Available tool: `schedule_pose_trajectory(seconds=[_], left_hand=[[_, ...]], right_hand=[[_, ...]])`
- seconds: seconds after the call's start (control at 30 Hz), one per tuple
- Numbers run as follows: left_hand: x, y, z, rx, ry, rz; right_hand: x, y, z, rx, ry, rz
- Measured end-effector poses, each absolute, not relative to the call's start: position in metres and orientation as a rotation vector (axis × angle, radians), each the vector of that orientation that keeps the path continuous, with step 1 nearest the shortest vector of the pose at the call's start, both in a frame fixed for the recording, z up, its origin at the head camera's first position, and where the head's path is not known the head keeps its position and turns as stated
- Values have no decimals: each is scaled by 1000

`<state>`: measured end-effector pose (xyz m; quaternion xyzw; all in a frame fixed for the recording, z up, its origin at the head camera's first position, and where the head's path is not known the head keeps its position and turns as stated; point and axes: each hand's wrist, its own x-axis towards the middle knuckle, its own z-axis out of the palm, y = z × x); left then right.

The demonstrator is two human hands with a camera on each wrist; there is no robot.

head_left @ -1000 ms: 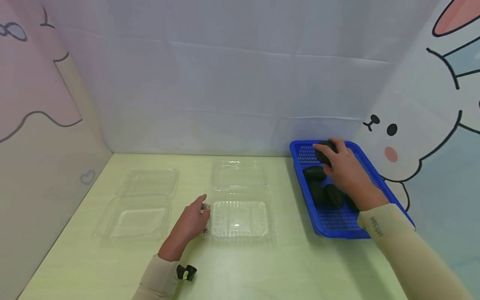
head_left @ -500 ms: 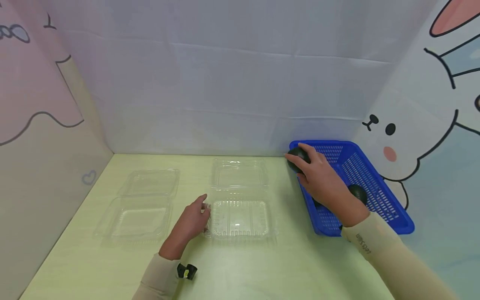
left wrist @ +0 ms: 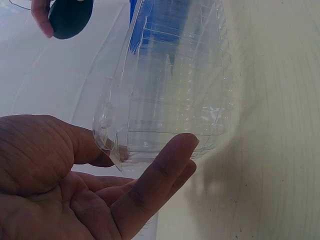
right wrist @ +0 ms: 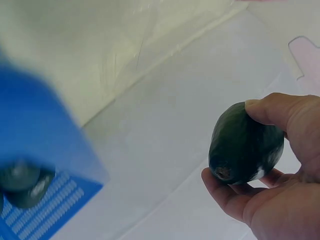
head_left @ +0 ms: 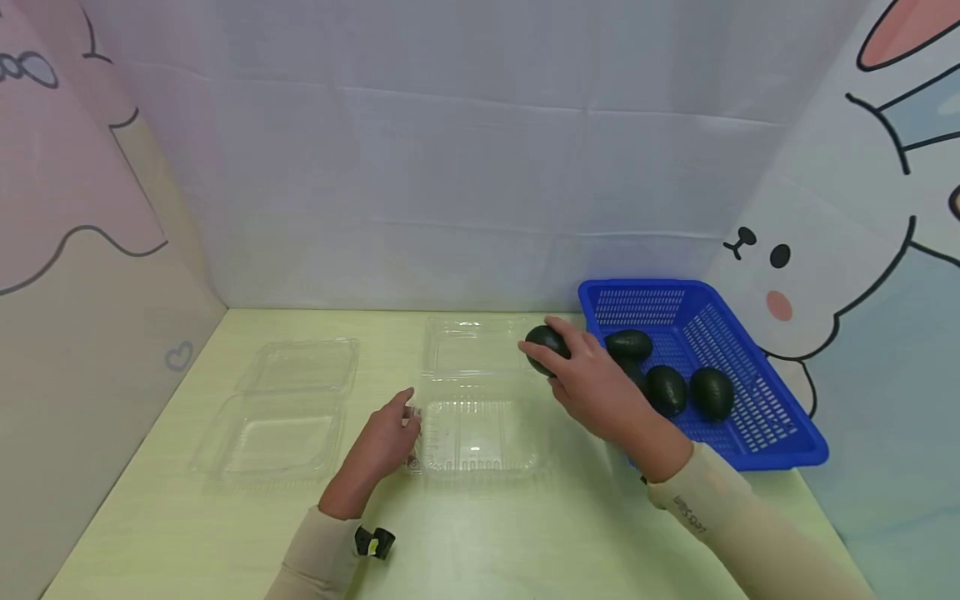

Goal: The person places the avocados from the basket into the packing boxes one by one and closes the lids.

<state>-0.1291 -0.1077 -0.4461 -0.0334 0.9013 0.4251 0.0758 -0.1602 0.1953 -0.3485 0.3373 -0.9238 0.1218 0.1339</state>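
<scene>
My right hand (head_left: 600,387) grips a dark green avocado (head_left: 547,350) between thumb and fingers, holding it up over the right side of an open clear plastic clamshell container (head_left: 480,475). In the right wrist view the avocado (right wrist: 242,145) shows its stem end. My left hand (head_left: 382,442) is at the left edge of that clamshell. The left wrist view has its thumb and fingers (left wrist: 160,172) on either side of the clear wall, pinching it. Several more avocados (head_left: 666,390) lie in the blue perforated basket (head_left: 780,458) at the right.
A second open clear clamshell (head_left: 281,446) lies flat to the left of my left hand. Light fabric walls with cartoon prints enclose the back and both sides of the pale table (head_left: 480,550). The basket stands against the right wall.
My right hand has lifted an avocado from the back of the basket and carried it left over the basket rim to the near clamshell. My left hand has stayed put.
</scene>
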Motion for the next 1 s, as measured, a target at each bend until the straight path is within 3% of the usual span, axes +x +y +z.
schedule_pose_trajectory(seconds=[1.0], left_hand=[[-127,-107,-447,-107,2692,1287]], right_hand=[[-159,148,-425,1061,-2814,465]])
